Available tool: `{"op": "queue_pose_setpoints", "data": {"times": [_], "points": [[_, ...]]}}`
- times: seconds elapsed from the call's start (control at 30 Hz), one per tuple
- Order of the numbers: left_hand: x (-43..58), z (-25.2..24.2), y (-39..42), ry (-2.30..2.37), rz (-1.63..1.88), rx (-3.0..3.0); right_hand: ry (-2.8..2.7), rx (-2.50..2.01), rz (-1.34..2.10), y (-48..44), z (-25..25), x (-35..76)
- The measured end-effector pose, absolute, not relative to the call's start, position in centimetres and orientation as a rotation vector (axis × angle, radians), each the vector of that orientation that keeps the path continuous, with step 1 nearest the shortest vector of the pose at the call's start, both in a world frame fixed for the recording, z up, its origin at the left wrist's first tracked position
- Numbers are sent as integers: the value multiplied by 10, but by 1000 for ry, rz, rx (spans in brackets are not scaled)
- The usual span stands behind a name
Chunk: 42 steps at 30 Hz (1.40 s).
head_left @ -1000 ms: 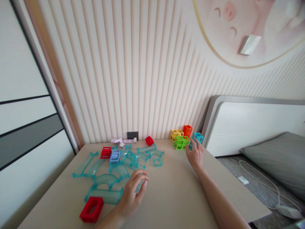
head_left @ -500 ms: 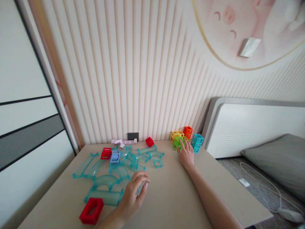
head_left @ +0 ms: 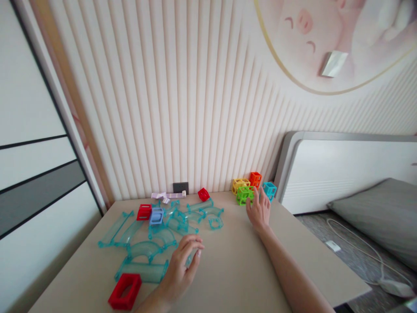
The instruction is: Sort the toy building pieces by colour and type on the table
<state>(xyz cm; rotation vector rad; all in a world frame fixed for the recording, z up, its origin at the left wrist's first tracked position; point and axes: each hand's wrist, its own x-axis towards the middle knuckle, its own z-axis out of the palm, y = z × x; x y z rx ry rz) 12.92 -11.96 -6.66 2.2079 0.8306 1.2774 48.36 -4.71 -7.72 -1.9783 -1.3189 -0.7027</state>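
Note:
My right hand [head_left: 259,209] is open with its fingers spread, just in front of a group of hollow frame blocks near the back right of the table. A green block [head_left: 244,195] lies left of its fingers, and a blue block [head_left: 269,190] stands partly behind them. Behind these are a yellow block [head_left: 240,184] and an orange block [head_left: 255,179]. My left hand [head_left: 182,263] hovers over the front middle, fingers loosely curled and apart, with nothing seen in it. Left of it lie clear teal track pieces [head_left: 143,271] and a red block with an oval hole [head_left: 125,292].
On the table [head_left: 228,269], a red block [head_left: 144,212] and a light blue block [head_left: 157,216] sit among the teal pieces. Another red block [head_left: 203,194] and lilac strips [head_left: 167,195] lie by the wall socket [head_left: 180,187]. A bed headboard [head_left: 345,174] stands right.
My right hand has moved off the green block, slightly to the right, towards the blue block. My left hand stays in place. The view has shifted slightly.

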Motion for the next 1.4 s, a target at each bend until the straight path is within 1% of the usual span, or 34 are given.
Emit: {"op": "queue_pose_setpoints", "data": {"times": [0.1, 0.2, 0.3, 0.37, 0.87, 1.07, 1.13, 1.23, 1.3, 1.4], "points": [[129, -67, -120, 837, 1270, 2211, -1074, -2012, -657, -54, -74, 497], [129, -68, -120, 822, 1275, 2221, -909, -2144, -461, -59, -75, 514], [130, -67, -120, 806, 1282, 2226, -853, -2252, -244, -57, -79, 527], [131, -67, -120, 802, 1280, 2228, -858, -2267, -186, -54, -80, 533], [133, -69, -121, 798, 1213, 2261, -871, -2240, -97, -42, -87, 543], [119, -57, -131, 828, 1141, 2496, -797, -2200, -132, -53, -83, 535], [100, -51, -138, 819, 1073, 2687, -817, -2138, -180, -57, -80, 533], [58, -45, -147, 893, 1023, 2905, -985, -1863, -352, -58, -74, 522], [26, -46, -149, 1090, 1022, 2897, -1146, -1638, -429, -57, -69, 501], [-20, -53, -148, 1385, 962, 2812, -1438, -1442, -333, -61, -60, 441]]}}
